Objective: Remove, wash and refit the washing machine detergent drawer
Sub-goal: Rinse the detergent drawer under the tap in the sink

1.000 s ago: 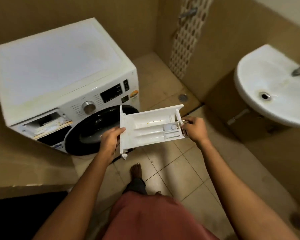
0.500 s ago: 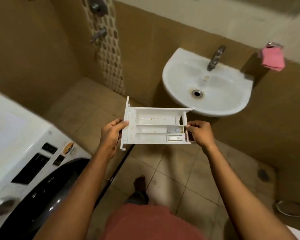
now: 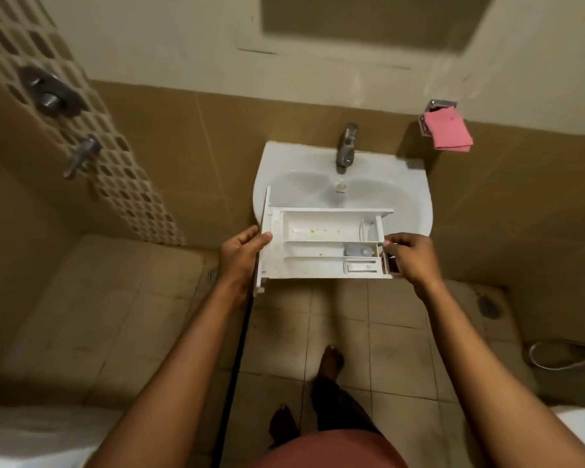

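The white detergent drawer [image 3: 321, 244] hangs level in the air, its far side over the front rim of the white washbasin [image 3: 409, 197]. Yellowish residue spots dot its compartments. My left hand [image 3: 242, 256] grips the front panel end on the left. At the right end, my right hand [image 3: 411, 256] pinches the back corner. A metal tap [image 3: 346, 148] stands at the back of the basin, with no water running. A corner of the white washing machine [image 3: 31, 437] shows at the bottom left.
A pink cloth [image 3: 448, 131] hangs on a wall holder right of the basin. Shower valves [image 3: 48, 92] sit on the patterned wall at left. My bare feet [image 3: 331, 363] stand on the tiled floor. A black hose [image 3: 237, 359] runs down beside my left arm.
I have turned from the washing machine to face the basin. The drawer, still held in both hands, has moved over the basin's front rim.
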